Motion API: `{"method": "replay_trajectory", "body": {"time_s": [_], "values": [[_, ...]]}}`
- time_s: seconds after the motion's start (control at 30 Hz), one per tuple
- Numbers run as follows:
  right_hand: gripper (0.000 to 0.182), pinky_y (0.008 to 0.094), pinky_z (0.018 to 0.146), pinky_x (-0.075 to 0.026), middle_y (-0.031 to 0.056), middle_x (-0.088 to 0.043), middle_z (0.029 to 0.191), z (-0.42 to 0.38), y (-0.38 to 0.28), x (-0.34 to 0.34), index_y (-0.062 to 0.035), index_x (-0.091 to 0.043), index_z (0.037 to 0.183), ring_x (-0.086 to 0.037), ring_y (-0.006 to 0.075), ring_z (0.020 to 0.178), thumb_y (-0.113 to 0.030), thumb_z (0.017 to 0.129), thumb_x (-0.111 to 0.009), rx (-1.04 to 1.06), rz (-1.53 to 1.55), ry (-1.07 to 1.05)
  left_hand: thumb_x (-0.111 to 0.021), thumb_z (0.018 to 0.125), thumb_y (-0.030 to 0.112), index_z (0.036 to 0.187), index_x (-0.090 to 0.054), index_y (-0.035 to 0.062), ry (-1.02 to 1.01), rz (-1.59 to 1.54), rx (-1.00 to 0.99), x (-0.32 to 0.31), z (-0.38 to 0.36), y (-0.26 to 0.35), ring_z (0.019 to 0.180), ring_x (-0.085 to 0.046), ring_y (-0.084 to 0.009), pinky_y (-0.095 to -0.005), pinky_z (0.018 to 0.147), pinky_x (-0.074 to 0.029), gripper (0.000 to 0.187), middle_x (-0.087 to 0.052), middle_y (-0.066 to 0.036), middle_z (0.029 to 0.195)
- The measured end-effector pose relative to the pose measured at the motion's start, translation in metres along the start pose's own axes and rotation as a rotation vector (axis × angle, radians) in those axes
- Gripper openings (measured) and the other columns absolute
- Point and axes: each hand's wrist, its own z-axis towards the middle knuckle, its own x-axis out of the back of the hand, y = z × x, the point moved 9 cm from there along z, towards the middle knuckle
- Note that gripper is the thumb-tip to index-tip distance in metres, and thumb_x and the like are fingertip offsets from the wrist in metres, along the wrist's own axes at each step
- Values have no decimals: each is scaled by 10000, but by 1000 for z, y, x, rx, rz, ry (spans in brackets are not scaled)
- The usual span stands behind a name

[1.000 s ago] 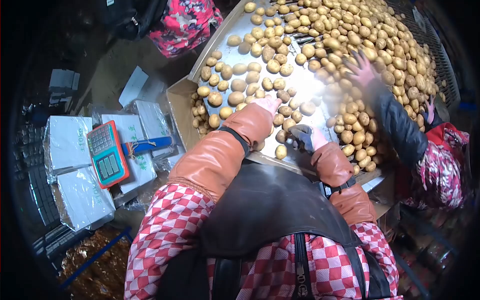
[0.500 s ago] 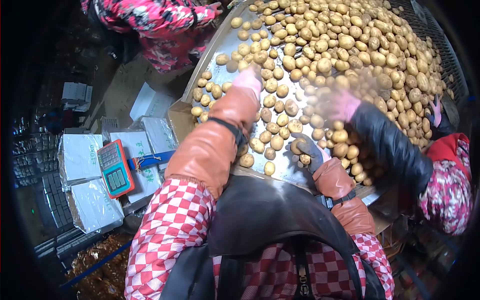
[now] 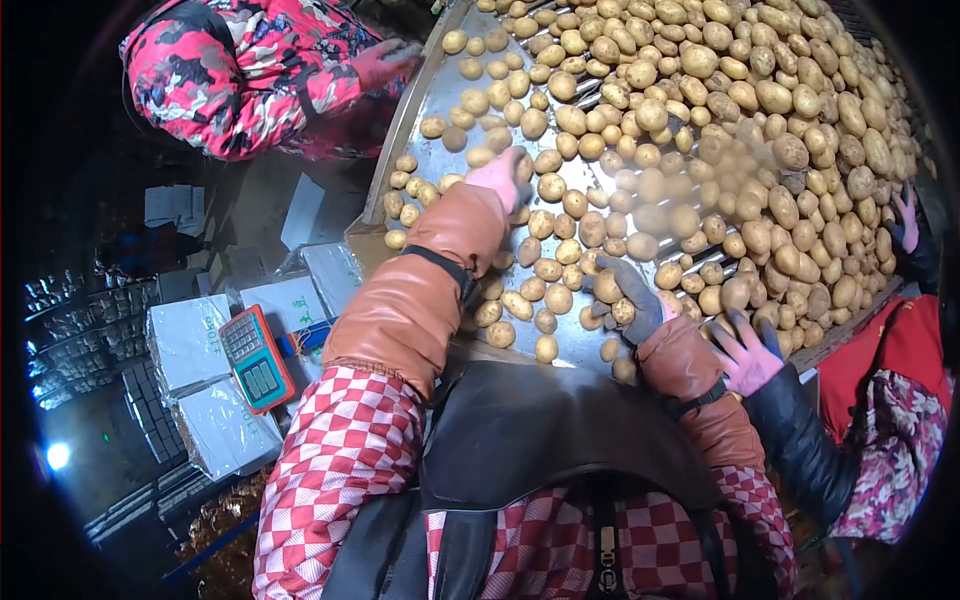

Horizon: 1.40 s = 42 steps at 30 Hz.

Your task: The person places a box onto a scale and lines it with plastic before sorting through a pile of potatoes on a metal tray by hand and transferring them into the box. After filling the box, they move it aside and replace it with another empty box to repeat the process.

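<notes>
Potatoes (image 3: pixel 700 110) cover the big shiny metal table (image 3: pixel 420 95) in front of me, lots and lots of them, packed close at the far side and more spread out near me. My left hand (image 3: pixel 498 178) wears a pink glove and lies flat on the table with the fingers out, touching a few potatoes just beside it. It is not holding any of them. My right hand (image 3: pixel 628 298) wears a dark glove and is curled around a small potato (image 3: pixel 606 287), with more potatoes touching it all around. My sleeves are brown and shiny, and under them I wear red and white squares.

A person at my right side has a pink gloved hand (image 3: pixel 745 355) open at the near edge of the table, close to my right arm. Another person in a red flowery jacket (image 3: pixel 235 60) stands at the left side of the table.

Down on the floor to my left sits a red scale (image 3: pixel 257 358) on white boxes (image 3: pixel 188 340).
</notes>
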Motion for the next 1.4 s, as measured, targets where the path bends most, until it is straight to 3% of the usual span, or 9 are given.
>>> {"method": "replay_trajectory", "body": {"time_s": [0.3,0.37,0.57,0.83,0.97,1.23,1.3,1.33,1.4], "values": [[574,321,695,-523,135,-505,1389,-24,-3,-1,-96,-374,1426,-624,256,971,-345,950,-578,32,128,-47,-583,939,211,1385,-486,98,-313,-1368,20,-19,-35,-3,978,-655,-218,-334,833,-528,470,-684,-102,1030],[594,285,687,-533,130,-508,1385,-27,-4,3,-109,-379,1423,-629,240,988,-207,904,-651,277,-88,-136,-650,918,115,1271,-516,43,263,-385,-734,38,-113,41,944,-654,-185,-279,739,-538,384,-662,-91,1080],[650,300,848,-528,121,-580,1302,-62,-7,-10,-62,-369,1464,-623,146,957,8,870,-625,231,-233,-41,-611,939,77,1326,-458,42,-168,-841,-719,-17,-126,42,1025,-635,-200,-296,808,-532,418,-610,-128,1235],[715,204,535,-524,226,-527,1350,-140,34,-13,-77,-377,1462,-641,188,796,-603,981,-428,292,602,181,-661,884,42,1349,-426,-1,-549,-1033,-514,-134,-104,16,1096,-625,-244,-328,922,-504,523,-623,-142,1211],[662,209,522,-524,212,-550,1331,-193,77,16,-102,-387,1461,-646,186,768,-516,968,-538,411,604,395,-667,914,113,1325,-493,29,-118,-347,-1230,-72,-175,60,1110,-621,-247,-346,940,-495,454,-631,-129,1202],[603,303,563,-538,123,-648,1118,-398,179,133,-122,-454,1404,-675,245,748,-436,922,-635,570,539,1672,-556,915,24,1444,-371,5,-509,-333,-1259,-69,-208,106,1170,-567,-210,-321,965,-472,561,-542,-111,1304],[503,312,484,-528,108,-656,1096,-337,200,124,-134,-557,1302,-661,280,648,-475,932,-556,644,964,428,-607,951,249,1469,-366,42,-1210,-1086,-395,-104,-212,115,1016,-586,-220,-346,881,-487,607,-554,-88,1235],[495,324,426,-499,118,-654,1106,-342,147,66,-138,-550,1317,-634,285,592,-440,925,-557,377,578,1193,-582,966,356,1480,-365,70,-1150,-1027,-363,-103,-228,131,946,-569,-191,-333,771,-487,627,-549,-59,1198],[549,287,408,-471,69,-636,1003,-277,121,10,-106,-525,1354,-625,232,588,-432,914,-566,443,671,893,-549,993,272,1499,-344,64,-1196,-738,-511,-107,-268,165,952,-578,-185,-300,753,-500,585,-545,-88,1246]]}}
